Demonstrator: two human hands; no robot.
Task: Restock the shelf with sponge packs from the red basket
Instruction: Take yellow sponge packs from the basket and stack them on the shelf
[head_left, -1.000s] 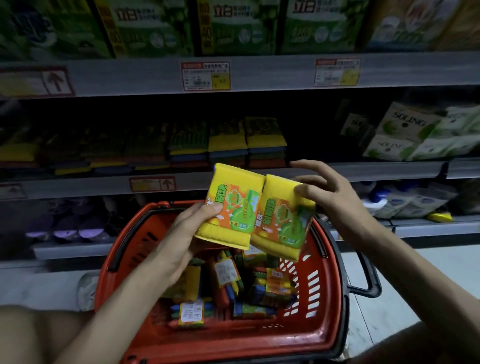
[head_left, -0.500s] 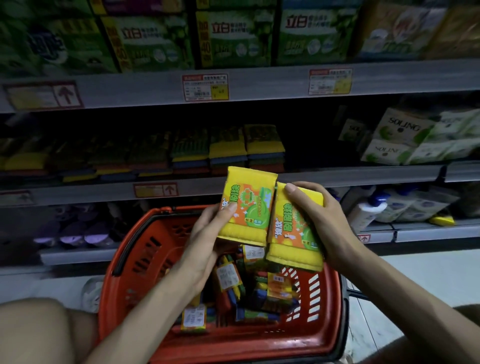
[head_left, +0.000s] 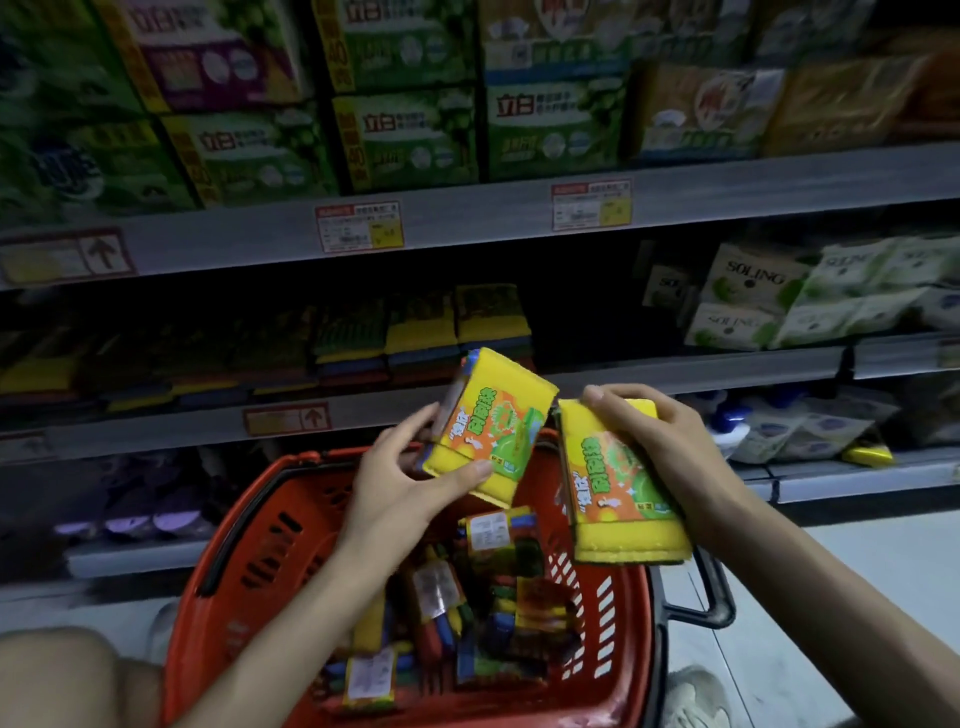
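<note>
The fingers (head_left: 413, 423) and thumb of the left hand (head_left: 400, 488) pinch the lower end of one yellow pack (head_left: 491, 415), which tilts to the right. The right hand (head_left: 660, 447) curls over the top of a second pack (head_left: 618, 493) and grips it. The two packs are just beside each other in the air above the basket (head_left: 234, 551), and neither is placed yet. Behind them the shelf (head_left: 156, 423) carries a row of sponge stacks (head_left: 421, 332), with a dark gap to their right. A heap of packs (head_left: 493, 597) lies in the basket, so restocking looks far from finished.
</note>
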